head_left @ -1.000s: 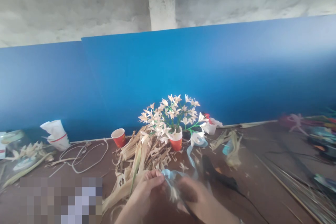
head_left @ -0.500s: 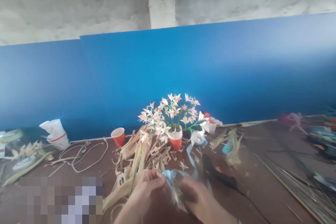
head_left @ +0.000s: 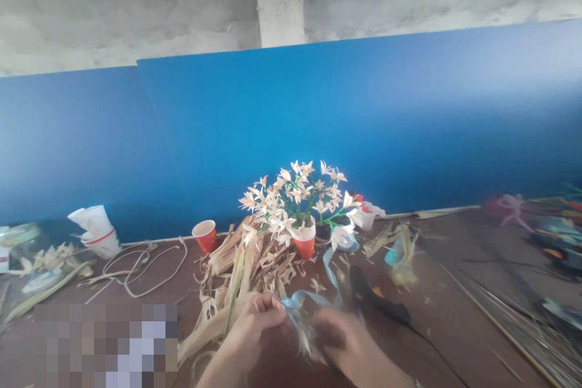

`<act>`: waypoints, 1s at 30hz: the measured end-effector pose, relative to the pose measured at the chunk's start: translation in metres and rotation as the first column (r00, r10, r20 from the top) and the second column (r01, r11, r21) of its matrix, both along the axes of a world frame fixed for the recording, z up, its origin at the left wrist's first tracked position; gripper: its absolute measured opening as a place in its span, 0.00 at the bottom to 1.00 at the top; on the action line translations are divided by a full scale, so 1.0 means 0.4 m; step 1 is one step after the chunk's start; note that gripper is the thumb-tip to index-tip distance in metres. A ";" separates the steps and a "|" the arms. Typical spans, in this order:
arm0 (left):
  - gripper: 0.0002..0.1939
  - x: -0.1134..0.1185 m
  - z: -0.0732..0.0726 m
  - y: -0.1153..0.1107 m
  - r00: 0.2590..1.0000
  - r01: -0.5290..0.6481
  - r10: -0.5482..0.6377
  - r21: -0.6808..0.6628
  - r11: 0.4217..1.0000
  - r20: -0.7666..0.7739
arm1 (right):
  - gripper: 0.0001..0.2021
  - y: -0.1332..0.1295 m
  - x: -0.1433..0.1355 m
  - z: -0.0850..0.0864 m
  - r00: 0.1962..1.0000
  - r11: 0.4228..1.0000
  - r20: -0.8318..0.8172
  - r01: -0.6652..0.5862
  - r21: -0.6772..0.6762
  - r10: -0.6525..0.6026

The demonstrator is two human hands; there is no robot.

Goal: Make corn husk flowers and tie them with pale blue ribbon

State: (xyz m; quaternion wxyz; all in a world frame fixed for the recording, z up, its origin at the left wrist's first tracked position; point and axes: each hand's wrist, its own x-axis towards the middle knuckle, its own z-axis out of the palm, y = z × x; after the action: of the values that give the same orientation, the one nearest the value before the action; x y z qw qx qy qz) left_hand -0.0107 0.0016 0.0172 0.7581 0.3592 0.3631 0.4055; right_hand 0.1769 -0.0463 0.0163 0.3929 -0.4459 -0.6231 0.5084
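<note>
My left hand is closed in a pinch on the end of a light blue ribbon. The ribbon trails from my fingertips, bends to the right and runs back up toward the flower pot. Just below the pinch hangs a pale, frayed corn-husk piece, touching or close to the ribbon. To its right, my right hand has its fingers curled in, smeared by motion. A dark shape shows under those fingers; I cannot make out what it is.
White husk flowers stand in a red paper cup, with dry corn husks beside it. A second red cup, a white cable, a dark corded tool and thin sticks lie around.
The blue ribbon near my left fingertips looks less bunched and more drawn out. My right hand has shifted only slightly; the left stays in place.
</note>
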 end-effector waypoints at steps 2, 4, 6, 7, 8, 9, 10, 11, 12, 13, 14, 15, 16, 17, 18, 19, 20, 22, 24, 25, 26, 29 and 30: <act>0.11 0.002 -0.001 0.000 1.000 0.008 -0.008 0.011 1.000 0.000 | 0.07 0.000 0.001 0.001 0.999 1.000 -0.025 -0.027 0.001 0.027; 0.10 0.003 -0.002 0.001 1.000 0.020 -0.019 0.027 0.999 -0.009 | 0.09 -0.001 0.000 0.008 0.996 0.998 -0.059 -0.061 -0.003 0.061; 0.10 0.003 -0.004 0.000 0.999 0.031 -0.030 0.042 0.999 -0.020 | 0.10 -0.001 -0.001 0.015 0.995 0.997 -0.077 -0.072 -0.012 0.071; 0.09 0.003 -0.005 0.000 0.999 0.035 -0.034 0.049 0.998 -0.025 | 0.10 0.000 -0.002 0.016 0.995 0.997 -0.076 -0.073 -0.016 0.072; 0.09 0.002 -0.005 -0.001 0.999 0.038 -0.036 0.053 0.998 -0.026 | 0.10 0.000 -0.002 0.017 0.995 0.997 -0.071 -0.072 -0.017 0.071; 0.10 0.002 -0.006 -0.001 0.999 0.041 -0.040 0.055 0.998 -0.025 | 0.10 0.001 -0.001 0.016 0.996 0.998 -0.064 -0.068 -0.015 0.067; 0.10 0.002 -0.006 -0.002 0.999 0.043 -0.042 0.053 0.998 -0.022 | 0.10 0.001 -0.001 0.014 0.996 0.998 -0.056 -0.065 -0.009 0.064; 0.10 0.002 -0.007 -0.003 0.999 0.046 -0.046 0.050 0.998 -0.020 | 0.09 0.002 0.000 0.012 0.997 0.998 -0.049 -0.063 -0.003 0.062; 0.10 0.002 -0.007 -0.003 0.999 0.050 -0.049 0.048 0.998 -0.018 | 0.09 0.002 0.001 0.010 0.997 0.998 -0.045 -0.059 0.000 0.059; 0.10 0.003 -0.007 -0.003 0.999 0.052 -0.051 0.046 0.998 -0.017 | 0.09 0.002 0.002 0.009 0.998 0.998 -0.044 -0.055 0.001 0.055; 0.10 0.004 -0.008 -0.003 0.999 0.052 -0.052 0.046 0.998 -0.015 | 0.10 0.001 0.003 0.009 0.998 0.999 -0.043 -0.051 0.002 0.051; 0.10 0.004 -0.008 -0.002 0.998 0.053 -0.053 0.047 0.997 -0.015 | 0.10 0.001 0.004 0.009 0.998 0.999 -0.044 -0.051 0.003 0.051; 0.10 0.005 -0.008 -0.002 0.999 0.052 -0.052 0.046 0.998 -0.011 | 0.10 0.000 0.004 0.010 0.998 0.999 -0.045 -0.052 0.004 0.053; 0.11 0.005 -0.009 -0.001 0.999 0.051 -0.051 0.041 0.998 -0.004 | 0.11 0.000 0.005 0.010 0.997 0.998 -0.046 -0.057 0.007 0.058; 0.11 0.004 -0.009 0.000 0.999 0.044 -0.044 0.032 0.999 0.006 | 0.12 -0.001 0.005 0.009 0.997 0.998 -0.047 -0.063 0.008 0.064; 0.11 0.003 -0.010 0.001 0.999 0.039 -0.039 0.019 0.999 0.014 | 0.12 -0.002 0.005 0.008 0.996 0.997 -0.049 -0.071 0.005 0.071; 0.11 0.001 -0.011 0.001 0.999 0.034 -0.035 0.006 0.999 0.018 | 0.13 -0.002 0.005 0.007 0.996 0.997 -0.053 -0.078 -0.002 0.078; 0.11 -0.002 -0.011 0.003 0.999 0.028 -0.028 -0.005 1.000 0.017 | 0.15 -0.003 0.005 0.004 0.994 0.996 -0.060 -0.088 -0.017 0.086; 0.10 -0.003 -0.011 0.003 1.000 0.028 -0.028 0.010 1.000 0.007 | 0.13 -0.003 0.003 0.005 0.995 0.996 -0.060 -0.086 -0.023 0.085; 0.10 -0.003 -0.010 0.004 1.000 0.031 -0.031 0.022 0.999 0.001 | 0.12 -0.003 0.002 0.007 0.995 0.996 -0.058 -0.084 -0.023 0.083; 0.10 -0.003 -0.009 0.004 1.000 0.028 -0.028 0.033 0.999 -0.004 | 0.11 -0.004 0.000 0.009 0.995 0.996 -0.059 -0.082 -0.019 0.081; 0.10 0.001 -0.004 0.002 0.999 0.034 -0.033 0.048 0.998 -0.023 | 0.10 -0.004 -0.001 0.016 0.995 0.997 -0.058 -0.078 -0.003 0.078; 0.10 0.002 -0.003 0.001 0.999 0.035 -0.033 0.049 0.998 -0.027 | 0.09 -0.004 -0.001 0.016 0.996 0.997 -0.052 -0.075 0.002 0.075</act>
State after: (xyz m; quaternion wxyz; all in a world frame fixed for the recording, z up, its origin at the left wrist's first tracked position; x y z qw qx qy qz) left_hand -0.0099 0.0020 0.0159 0.7509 0.3894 0.3568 0.3966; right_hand 0.1765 -0.0480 0.0228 0.3898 -0.4090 -0.6289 0.5341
